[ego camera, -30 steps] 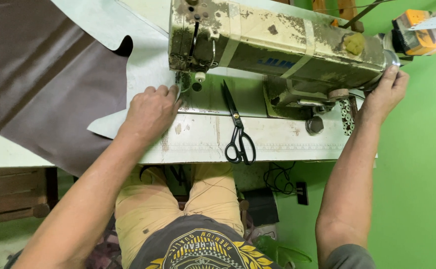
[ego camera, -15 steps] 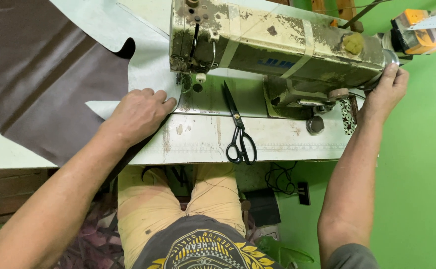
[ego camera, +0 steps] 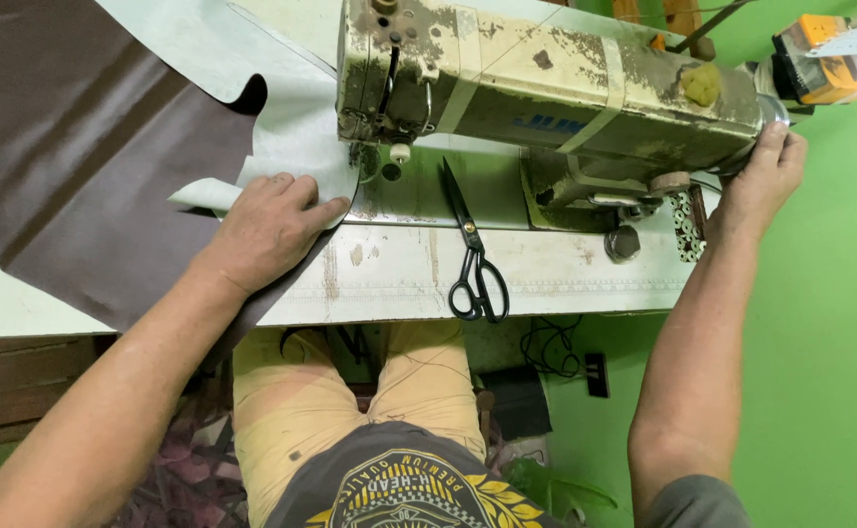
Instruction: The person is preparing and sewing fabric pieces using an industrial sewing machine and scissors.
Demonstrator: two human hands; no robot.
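Green walls surround a worn white sewing table (ego camera: 546, 279) bearing an old sewing machine (ego camera: 546, 93) and black scissors (ego camera: 473, 259). Left hand (ego camera: 267, 230) presses flat, unclenched, on grey-backed brown fabric (ego camera: 76, 166); right hand (ego camera: 761, 176) grips the handwheel (ego camera: 773, 108).

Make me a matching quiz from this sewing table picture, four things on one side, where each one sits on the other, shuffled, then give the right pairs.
Things:
1. left hand
2. right hand
3. scissors
4. yellow tool

Places:
A. lying on the table in front of the sewing machine, blades closed
B. at the machine's right end, on the handwheel
C. top right corner, beyond the machine
D. flat on the pale fabric beside the needle

Pairs: 1-D, 2-B, 3-A, 4-C
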